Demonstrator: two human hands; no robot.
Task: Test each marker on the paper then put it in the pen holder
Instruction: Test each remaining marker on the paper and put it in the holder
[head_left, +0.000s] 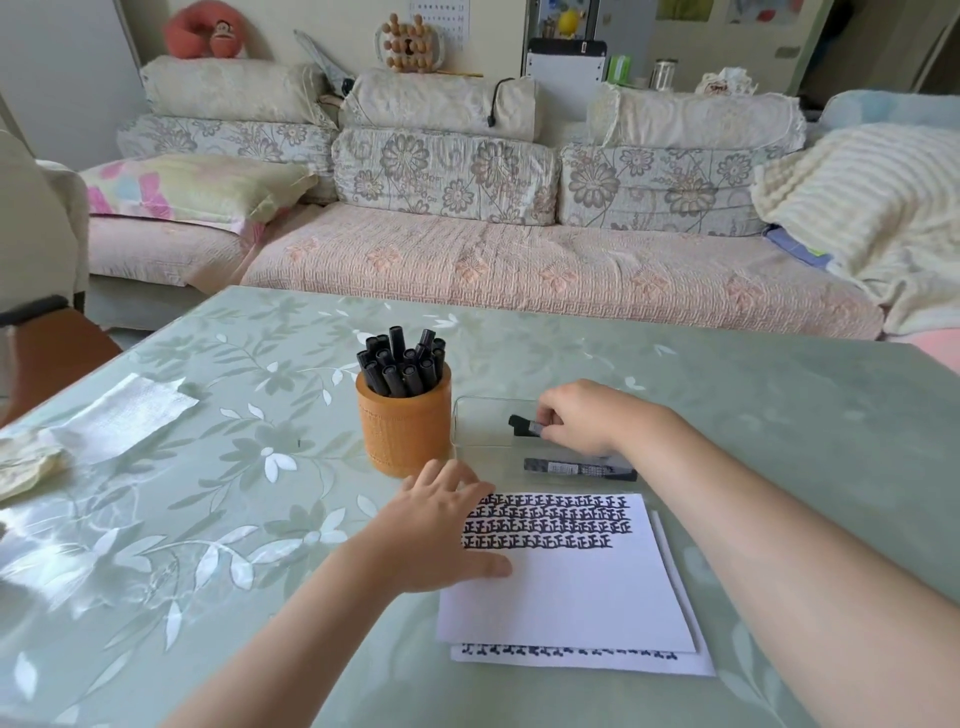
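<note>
An orange-brown pen holder (405, 431) stands mid-table, packed with several black markers (402, 361). To its right lies a clear tray (480, 421). My right hand (587, 418) reaches into the tray and is shut on a black marker (524, 426). Another black marker (579, 468) lies flat just in front of that hand. White paper (571, 592) with rows of black marks lies in front, on top of other sheets. My left hand (441, 530) rests flat on the paper's left edge, fingers spread.
The table (208, 519) has a green floral cover. A white tissue (124, 415) and crumpled cloth (26, 467) lie at the far left. A sofa (467, 249) with cushions runs behind the table's far edge.
</note>
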